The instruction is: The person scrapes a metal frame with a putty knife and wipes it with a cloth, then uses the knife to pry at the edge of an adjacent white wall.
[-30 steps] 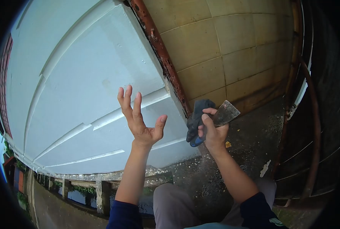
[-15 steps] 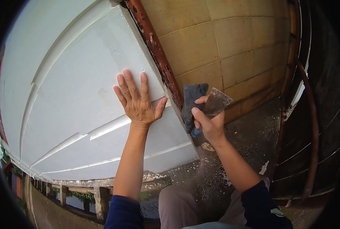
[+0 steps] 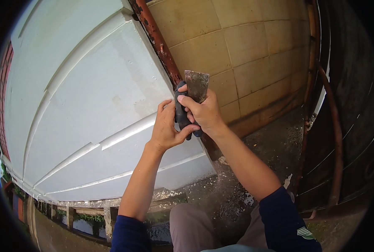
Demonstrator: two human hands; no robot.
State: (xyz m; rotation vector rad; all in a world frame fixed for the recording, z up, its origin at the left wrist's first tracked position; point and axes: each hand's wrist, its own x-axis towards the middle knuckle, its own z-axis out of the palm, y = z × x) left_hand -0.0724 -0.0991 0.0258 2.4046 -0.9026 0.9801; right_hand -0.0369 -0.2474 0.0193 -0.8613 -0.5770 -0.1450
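In front of the white wall's edge, my right hand (image 3: pixel 206 112) grips a putty knife (image 3: pixel 197 83), its worn, stained metal blade pointing up. The same hand also holds a crumpled dark glove (image 3: pixel 180 114) against the knife, under the thumb. My left hand (image 3: pixel 165 129) meets it from the other side, fingers curled at the glove and thumb pressed along its lower end. The knife's handle is hidden inside my right fist. Behind both hands runs the corner of the white painted wall (image 3: pixel 99 75).
A rusty red pipe (image 3: pixel 156 35) runs down beside the white wall, with yellowish tiles (image 3: pixel 204 48) to its right. Wet, dark floor (image 3: pixel 233 193) strewn with pale flakes lies below. Another rusty pipe (image 3: pixel 334 122) stands at the right.
My left hand has come off the white wall and taken hold of the glove. My right hand has moved left and up with the putty knife and glove, its blade now more upright.
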